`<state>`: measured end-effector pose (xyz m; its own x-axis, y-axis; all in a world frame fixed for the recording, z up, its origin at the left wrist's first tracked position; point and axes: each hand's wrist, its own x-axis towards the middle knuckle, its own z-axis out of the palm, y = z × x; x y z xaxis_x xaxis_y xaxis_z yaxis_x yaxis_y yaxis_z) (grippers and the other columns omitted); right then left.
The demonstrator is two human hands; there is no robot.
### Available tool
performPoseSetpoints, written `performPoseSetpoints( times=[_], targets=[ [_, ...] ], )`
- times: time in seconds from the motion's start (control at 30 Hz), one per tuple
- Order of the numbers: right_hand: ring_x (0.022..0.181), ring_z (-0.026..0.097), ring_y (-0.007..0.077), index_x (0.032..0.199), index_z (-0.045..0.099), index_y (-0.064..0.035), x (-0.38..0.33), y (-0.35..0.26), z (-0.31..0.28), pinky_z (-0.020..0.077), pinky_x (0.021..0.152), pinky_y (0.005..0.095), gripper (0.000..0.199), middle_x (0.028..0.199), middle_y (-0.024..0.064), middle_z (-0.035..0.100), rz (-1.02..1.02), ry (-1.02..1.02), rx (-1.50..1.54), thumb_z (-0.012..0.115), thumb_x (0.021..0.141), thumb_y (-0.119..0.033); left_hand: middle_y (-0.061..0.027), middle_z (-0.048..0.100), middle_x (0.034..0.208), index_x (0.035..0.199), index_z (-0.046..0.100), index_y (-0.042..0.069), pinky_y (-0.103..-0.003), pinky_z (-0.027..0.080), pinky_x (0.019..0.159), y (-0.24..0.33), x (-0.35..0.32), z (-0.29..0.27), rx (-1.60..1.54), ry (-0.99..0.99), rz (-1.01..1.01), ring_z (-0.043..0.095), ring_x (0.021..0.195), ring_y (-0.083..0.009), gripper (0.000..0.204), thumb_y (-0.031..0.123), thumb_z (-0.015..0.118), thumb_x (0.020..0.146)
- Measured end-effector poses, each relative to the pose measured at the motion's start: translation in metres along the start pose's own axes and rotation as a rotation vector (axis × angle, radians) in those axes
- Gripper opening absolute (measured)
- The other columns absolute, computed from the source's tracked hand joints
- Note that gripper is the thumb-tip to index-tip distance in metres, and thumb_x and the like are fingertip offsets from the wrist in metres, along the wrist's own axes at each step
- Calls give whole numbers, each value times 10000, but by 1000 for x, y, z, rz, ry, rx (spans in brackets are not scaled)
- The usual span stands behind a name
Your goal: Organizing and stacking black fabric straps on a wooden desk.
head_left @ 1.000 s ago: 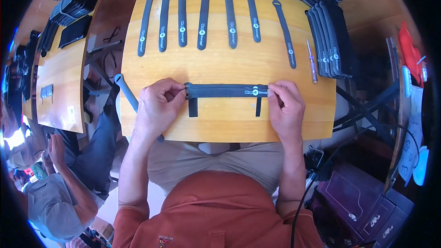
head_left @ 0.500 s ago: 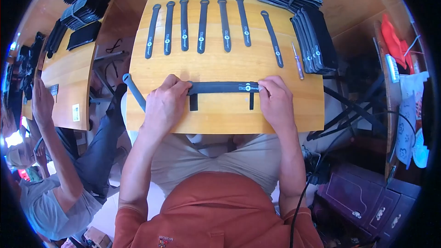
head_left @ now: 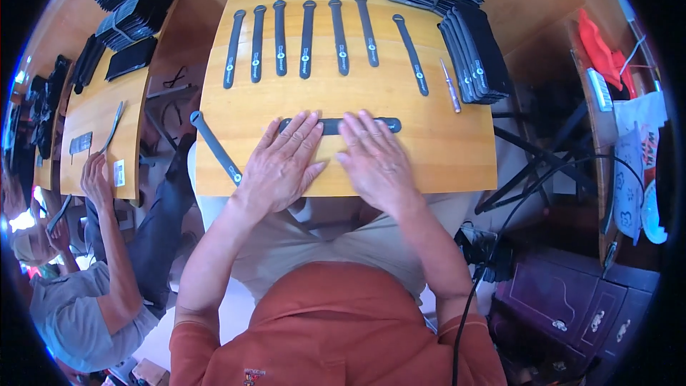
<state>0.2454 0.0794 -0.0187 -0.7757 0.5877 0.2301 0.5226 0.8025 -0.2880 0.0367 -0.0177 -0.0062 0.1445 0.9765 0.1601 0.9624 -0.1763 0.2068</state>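
A long black strap [head_left: 330, 126] lies flat across the wooden table [head_left: 443, 157], near its front edge. My left hand [head_left: 284, 163] rests palm down on the strap's left part, fingers spread. Beside it my right hand [head_left: 374, 161] presses flat on the strap's middle and right part. Only the strap's two ends and a short piece between my hands show. Neither hand grips anything.
Several black straps [head_left: 307, 37] lie in a row at the table's back. Stacks of black pieces [head_left: 471, 50] stand at the back right, with a small screwdriver [head_left: 449, 86] beside them. One strap [head_left: 214, 146] hangs over the left edge. A person [head_left: 78, 300] works at a table on the left.
My hands held the strap by its ends, with two tabs hanging down. Now both hands lie flat on top of it, moved toward its middle, and the tabs are hidden.
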Motion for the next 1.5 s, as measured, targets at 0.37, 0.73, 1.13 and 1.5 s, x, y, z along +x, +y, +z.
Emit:
performPoseSetpoints(
  times=[0.37, 0.73, 1.13, 1.5],
  targets=[
    [1523, 400, 350, 1489, 549, 4, -23, 28, -18, 295, 1262, 503, 541, 1594, 174, 496, 97, -13, -19, 616, 1032, -279, -118, 383, 1688, 1589, 418, 23, -505, 180, 1305, -13, -26, -8, 72, -59, -114, 303, 1589, -241, 696, 494, 490, 1081],
    [1417, 492, 421, 1286, 665, 29, -20, -20, -7, 383, 1211, 525, 452, 1445, 207, 594, -106, 186, 26, 766, 913, -205, -224, 578, 1496, 1477, 525, -24, -458, 433, 1174, 14, -79, -36, -227, 404, -204, 545, 1409, -383, 555, 229, 691, 1013],
    [1288, 592, 358, 1167, 714, 32, 20, -115, 58, 486, 1128, 495, 341, 1274, 176, 667, -526, 182, 78, 696, 863, -122, -88, 694, 1145, 1370, 557, -8, -292, 578, 831, 63, -155, 13, -1448, 794, -961, 694, 968, -146, 345, 148, 639, 1073],
    [894, 737, 274, 1060, 760, -64, -36, -101, 3, 626, 882, 437, 299, 988, 78, 741, -518, 210, 486, 742, 765, -18, -40, 735, 953, 1182, 692, 47, -287, 573, 737, 63, -119, -11, -1763, 543, -1118, 707, 859, -125, 336, 346, 550, 1119]
  ],
)
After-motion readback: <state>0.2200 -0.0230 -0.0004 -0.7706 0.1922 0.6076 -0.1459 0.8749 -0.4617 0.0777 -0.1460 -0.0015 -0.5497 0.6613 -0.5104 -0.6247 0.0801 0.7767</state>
